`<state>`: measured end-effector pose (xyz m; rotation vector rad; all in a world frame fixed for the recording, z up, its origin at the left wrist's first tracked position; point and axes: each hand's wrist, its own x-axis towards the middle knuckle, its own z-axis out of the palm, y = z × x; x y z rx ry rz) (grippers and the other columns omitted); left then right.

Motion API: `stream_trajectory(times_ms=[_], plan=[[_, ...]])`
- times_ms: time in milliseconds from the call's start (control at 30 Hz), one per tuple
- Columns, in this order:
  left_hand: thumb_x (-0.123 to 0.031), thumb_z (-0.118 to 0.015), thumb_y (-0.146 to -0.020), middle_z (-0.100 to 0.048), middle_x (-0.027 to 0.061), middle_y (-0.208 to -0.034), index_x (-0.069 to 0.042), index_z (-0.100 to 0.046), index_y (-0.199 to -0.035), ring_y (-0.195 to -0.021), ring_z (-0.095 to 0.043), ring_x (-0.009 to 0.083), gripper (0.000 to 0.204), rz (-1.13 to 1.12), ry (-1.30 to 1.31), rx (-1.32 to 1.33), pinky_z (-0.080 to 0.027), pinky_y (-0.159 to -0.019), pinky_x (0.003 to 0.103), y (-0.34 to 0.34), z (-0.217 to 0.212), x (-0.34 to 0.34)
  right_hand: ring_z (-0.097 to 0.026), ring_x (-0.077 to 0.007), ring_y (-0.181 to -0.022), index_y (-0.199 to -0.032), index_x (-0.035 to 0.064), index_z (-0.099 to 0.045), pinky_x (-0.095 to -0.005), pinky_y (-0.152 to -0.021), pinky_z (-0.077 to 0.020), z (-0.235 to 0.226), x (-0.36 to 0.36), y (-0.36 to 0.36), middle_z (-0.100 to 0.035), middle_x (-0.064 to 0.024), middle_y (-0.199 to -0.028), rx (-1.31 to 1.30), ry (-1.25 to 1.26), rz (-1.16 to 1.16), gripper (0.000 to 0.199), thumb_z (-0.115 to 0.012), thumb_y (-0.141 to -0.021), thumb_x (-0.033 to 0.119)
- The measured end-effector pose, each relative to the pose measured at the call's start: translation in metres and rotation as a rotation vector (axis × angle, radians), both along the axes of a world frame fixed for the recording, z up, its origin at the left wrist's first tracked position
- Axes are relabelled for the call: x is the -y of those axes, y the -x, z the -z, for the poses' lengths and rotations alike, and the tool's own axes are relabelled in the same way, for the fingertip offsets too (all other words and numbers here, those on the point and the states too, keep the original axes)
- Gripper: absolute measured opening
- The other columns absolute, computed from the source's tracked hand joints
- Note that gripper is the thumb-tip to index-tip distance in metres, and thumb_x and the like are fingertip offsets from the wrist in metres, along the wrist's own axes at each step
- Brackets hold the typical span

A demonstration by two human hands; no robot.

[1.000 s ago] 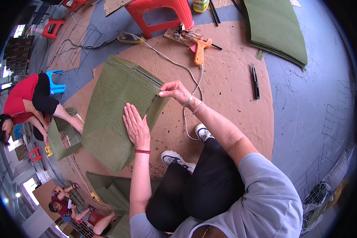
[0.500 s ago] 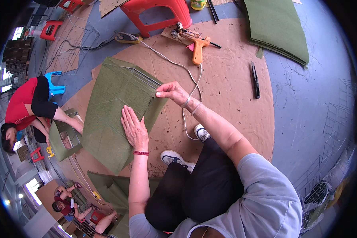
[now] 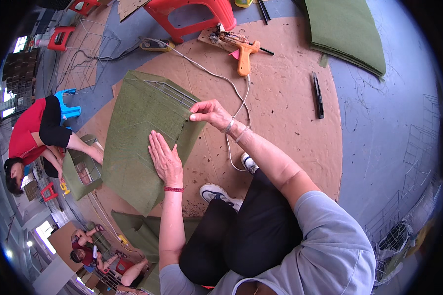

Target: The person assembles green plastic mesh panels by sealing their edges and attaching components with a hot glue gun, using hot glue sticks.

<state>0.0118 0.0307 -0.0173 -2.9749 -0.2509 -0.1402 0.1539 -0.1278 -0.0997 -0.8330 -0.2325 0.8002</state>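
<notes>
Brown cardboard point(image 3: 280, 113) covers a grey floor point(image 3: 379, 128), and on it, left of centre, lies a green felt sheet point(image 3: 133, 142) wrapped over a wire grid point(image 3: 174, 94) whose bars show at the sheet's far edge. The left hand point(image 3: 166, 160) lies flat and open on the felt, fingers spread and pointing away, palm down, gripping nothing. The right hand point(image 3: 209, 112) is at the sheet's right edge, just beyond the left one, fingers closed in a pinch on the felt edge (a thin bracelet sits at that wrist).

An orange glue gun point(image 3: 243, 51) rests on the cardboard farther off, its white cord point(image 3: 231, 88) trailing nearer, past the right wrist. A red stool point(image 3: 192, 14) stands just beyond it. A black marker point(image 3: 318, 96) lies to the right, well apart from the hands, and a stack of felt point(image 3: 347, 32) sits at the far right. The person's white shoes point(image 3: 221, 195) show near the cardboard's near edge.

At the left, another person in red point(image 3: 29, 135) crouches by a blue stool point(image 3: 69, 105) over a felt-covered box point(image 3: 79, 172).
</notes>
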Motion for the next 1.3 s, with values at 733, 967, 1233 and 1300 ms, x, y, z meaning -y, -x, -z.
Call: stream_trajectory(times_ms=[733,967,1233,1300], plan=[[-0.023,-0.058,-0.089,-0.025,0.0160,-0.152,0.002,-0.023,-0.146,-0.140,-0.027,0.0289,0.071,-0.023,0.038,0.027,-0.027,-0.114,0.042,0.005,-0.005,-0.004,-0.055,-0.0052,-0.077,-0.087,0.0033,-0.073,-0.0218,-0.074,-0.0406,-0.002,0.001,0.004,-0.066,0.0037,-0.080,0.089,0.229,0.095,0.022,-0.075,-0.080,0.024],[-0.026,-0.060,-0.089,-0.023,0.0139,-0.153,-0.001,-0.021,-0.147,-0.141,-0.026,0.0264,0.074,-0.031,0.044,0.043,-0.027,-0.114,0.041,0.007,-0.005,-0.007,-0.060,-0.0078,-0.089,-0.099,0.0027,-0.070,-0.0244,-0.085,-0.0428,-0.017,0.021,0.002,-0.069,-0.0009,-0.092,0.150,0.243,0.262,0.025,-0.072,-0.083,0.022],[-0.034,-0.054,-0.092,-0.019,0.0149,-0.155,-0.001,-0.020,-0.147,-0.143,-0.019,0.0263,0.072,-0.015,0.034,0.005,-0.024,-0.116,0.041,0.010,-0.002,-0.010,-0.056,-0.0058,-0.076,-0.090,0.0050,-0.071,-0.0206,-0.072,-0.0420,-0.010,0.004,-0.003,-0.067,0.0025,-0.083,0.200,0.362,0.057,0.019,-0.075,-0.081,0.021],[-0.034,-0.053,-0.092,-0.019,0.0152,-0.155,0.000,-0.020,-0.147,-0.143,-0.020,0.0266,0.072,-0.027,0.037,-0.008,-0.024,-0.116,0.041,0.011,-0.003,-0.010,-0.058,-0.0066,-0.082,-0.094,0.0044,-0.071,-0.0229,-0.078,-0.0428,-0.004,0.007,0.000,-0.069,0.0008,-0.086,0.107,0.359,0.152,0.021,-0.073,-0.082,0.022]])
